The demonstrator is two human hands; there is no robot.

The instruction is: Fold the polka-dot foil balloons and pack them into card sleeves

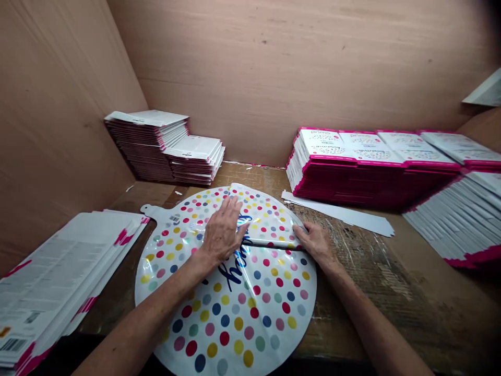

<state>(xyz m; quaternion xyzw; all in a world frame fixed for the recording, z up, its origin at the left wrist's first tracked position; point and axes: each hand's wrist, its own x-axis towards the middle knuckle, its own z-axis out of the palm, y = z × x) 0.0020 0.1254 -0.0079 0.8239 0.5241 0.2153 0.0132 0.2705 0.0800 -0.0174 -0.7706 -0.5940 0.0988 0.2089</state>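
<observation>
A round foil balloon (pixel 235 318) with multicoloured polka dots and blue script lies flat on the work surface, its tab pointing left. Its far part is folded over towards me, leaving a straight crease (pixel 274 246) across the middle. My left hand (pixel 223 230) presses flat on the folded foil, fingers apart. My right hand (pixel 315 243) rests at the right end of the crease, its fingertips on the folded layer. Neither hand grips anything that I can see.
Stacks of white packets with pink edges (pixel 371 167) fill the back right and right side. Darker stacks (pixel 156 146) stand at the back left, and a pile of printed packets (pixel 66 277) lies at the near left. A white card strip (pixel 336 211) lies beside the balloon. Cardboard walls (pixel 250 68) surround the worn surface.
</observation>
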